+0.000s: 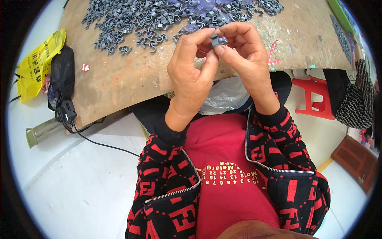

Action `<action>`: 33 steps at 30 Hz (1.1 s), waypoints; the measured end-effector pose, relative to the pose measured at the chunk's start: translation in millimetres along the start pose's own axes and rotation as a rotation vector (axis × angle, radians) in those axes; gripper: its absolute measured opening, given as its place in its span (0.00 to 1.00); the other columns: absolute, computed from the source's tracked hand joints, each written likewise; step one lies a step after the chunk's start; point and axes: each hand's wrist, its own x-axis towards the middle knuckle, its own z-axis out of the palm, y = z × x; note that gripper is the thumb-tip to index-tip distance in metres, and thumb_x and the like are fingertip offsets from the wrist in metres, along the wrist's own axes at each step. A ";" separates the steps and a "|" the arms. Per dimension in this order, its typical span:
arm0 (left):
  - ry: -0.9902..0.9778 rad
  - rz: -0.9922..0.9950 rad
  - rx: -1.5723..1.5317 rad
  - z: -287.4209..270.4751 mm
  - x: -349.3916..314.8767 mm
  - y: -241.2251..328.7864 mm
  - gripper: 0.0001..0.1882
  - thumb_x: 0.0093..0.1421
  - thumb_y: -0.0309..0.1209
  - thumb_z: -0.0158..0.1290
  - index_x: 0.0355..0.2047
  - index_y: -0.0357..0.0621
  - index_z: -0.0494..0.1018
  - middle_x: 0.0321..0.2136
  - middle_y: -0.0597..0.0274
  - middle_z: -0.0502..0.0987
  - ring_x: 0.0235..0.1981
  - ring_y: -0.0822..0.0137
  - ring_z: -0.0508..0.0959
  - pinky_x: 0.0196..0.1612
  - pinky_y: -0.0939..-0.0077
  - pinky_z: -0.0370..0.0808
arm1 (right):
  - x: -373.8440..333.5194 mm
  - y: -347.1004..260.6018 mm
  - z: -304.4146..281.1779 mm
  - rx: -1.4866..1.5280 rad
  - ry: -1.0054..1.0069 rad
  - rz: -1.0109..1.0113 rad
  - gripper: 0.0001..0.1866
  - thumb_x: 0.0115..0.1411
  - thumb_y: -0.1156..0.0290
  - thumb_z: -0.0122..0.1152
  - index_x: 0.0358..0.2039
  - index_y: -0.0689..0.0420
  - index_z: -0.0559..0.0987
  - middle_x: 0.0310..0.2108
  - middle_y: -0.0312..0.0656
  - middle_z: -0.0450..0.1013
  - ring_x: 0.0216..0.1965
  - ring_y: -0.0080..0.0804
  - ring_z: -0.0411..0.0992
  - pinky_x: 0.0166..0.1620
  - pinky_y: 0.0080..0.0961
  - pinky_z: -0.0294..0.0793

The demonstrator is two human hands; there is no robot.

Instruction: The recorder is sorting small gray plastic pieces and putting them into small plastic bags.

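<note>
A small grey plastic clip (218,40) is pinched between my two hands, just above the near edge of the wooden table. My left hand (193,65) grips it from the left with thumb and fingertips, and my right hand (248,59) holds its right side between thumb and forefinger. The fingers hide part of the clip. Beyond my hands a large heap of similar grey clips (147,22) spreads over the table's far side, with bits of thin purple plastic among them.
The worn wooden tabletop (119,79) carries paper scraps. At its left edge hang a yellow bag (39,65) and a black pouch with a cable. A clear plastic bag (227,95) lies below my hands. A red stool (316,97) and another person's patterned sleeve (356,99) are at the right.
</note>
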 end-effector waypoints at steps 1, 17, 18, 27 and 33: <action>0.002 -0.065 -0.043 0.2 -1.1 2.3 0.18 0.50 0.15 0.53 0.43 0.39 0.71 0.33 0.59 0.75 0.30 0.71 0.76 0.35 0.79 0.74 | -0.4 -0.4 0.8 0.019 0.012 0.009 0.18 0.56 0.82 0.58 0.47 0.60 0.68 0.44 0.38 0.70 0.45 0.24 0.69 0.49 0.21 0.69; -0.071 -0.630 -0.830 -9.4 1.2 6.6 0.13 0.56 0.20 0.54 0.42 0.38 0.67 0.37 0.61 0.73 0.36 0.74 0.75 0.39 0.80 0.75 | 6.1 -8.7 -15.6 -0.164 -0.122 -0.092 0.21 0.51 0.81 0.60 0.47 0.61 0.72 0.44 0.36 0.70 0.44 0.23 0.65 0.50 0.22 0.63; -0.072 -0.630 -0.831 -8.3 0.6 8.1 0.13 0.56 0.20 0.54 0.42 0.38 0.67 0.37 0.61 0.73 0.36 0.74 0.75 0.39 0.80 0.75 | 6.2 -9.3 -16.5 -0.165 -0.122 -0.091 0.21 0.51 0.81 0.60 0.47 0.61 0.72 0.44 0.36 0.70 0.44 0.23 0.65 0.50 0.22 0.63; -0.018 -0.608 -0.766 -10.2 3.5 12.6 0.11 0.57 0.19 0.52 0.40 0.38 0.68 0.33 0.62 0.75 0.33 0.74 0.76 0.39 0.79 0.75 | 4.8 -16.2 -18.9 -0.292 -0.175 -0.130 0.18 0.54 0.81 0.56 0.47 0.63 0.74 0.44 0.37 0.71 0.44 0.23 0.66 0.50 0.21 0.64; -0.147 -0.774 -1.019 -15.2 2.1 7.7 0.10 0.57 0.20 0.52 0.40 0.39 0.69 0.33 0.62 0.75 0.34 0.73 0.77 0.39 0.79 0.76 | 3.4 -15.4 -17.1 -0.245 -0.182 -0.075 0.15 0.58 0.83 0.52 0.47 0.64 0.74 0.42 0.39 0.72 0.43 0.23 0.70 0.48 0.20 0.68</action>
